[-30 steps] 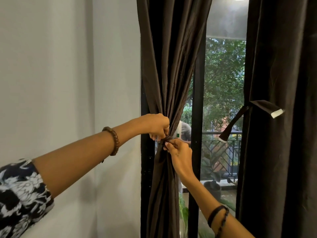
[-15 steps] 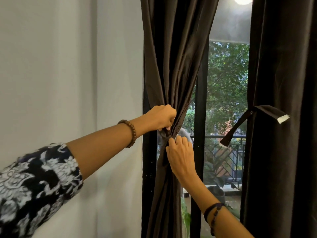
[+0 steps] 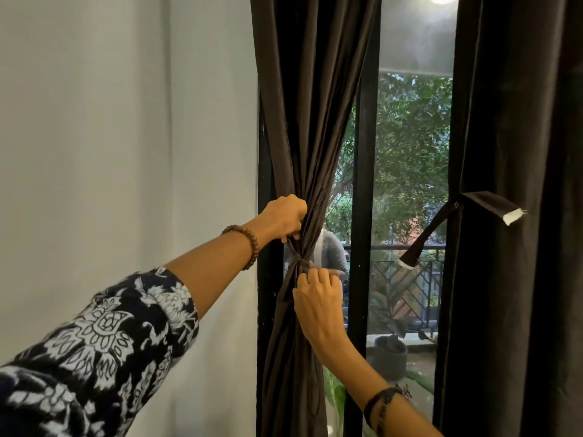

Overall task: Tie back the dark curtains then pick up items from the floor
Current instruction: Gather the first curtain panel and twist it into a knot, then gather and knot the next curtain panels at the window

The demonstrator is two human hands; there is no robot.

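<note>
We have the left curtain (image 3: 303, 127) bunched beside the window frame (image 3: 359, 184). Our left hand (image 3: 285, 217) grips the folds just above the tie (image 3: 298, 263); our right hand (image 3: 318, 298), just below, pinches its end. The tie runs crosswise, the bundle upright.

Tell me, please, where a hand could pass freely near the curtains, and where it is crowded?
Free: the glass strip between the window bar and the right curtain, above its loose tieback; also the bare wall above the left arm. Crowded: the gathered left curtain, where the left hand and right hand work the tie.
</note>
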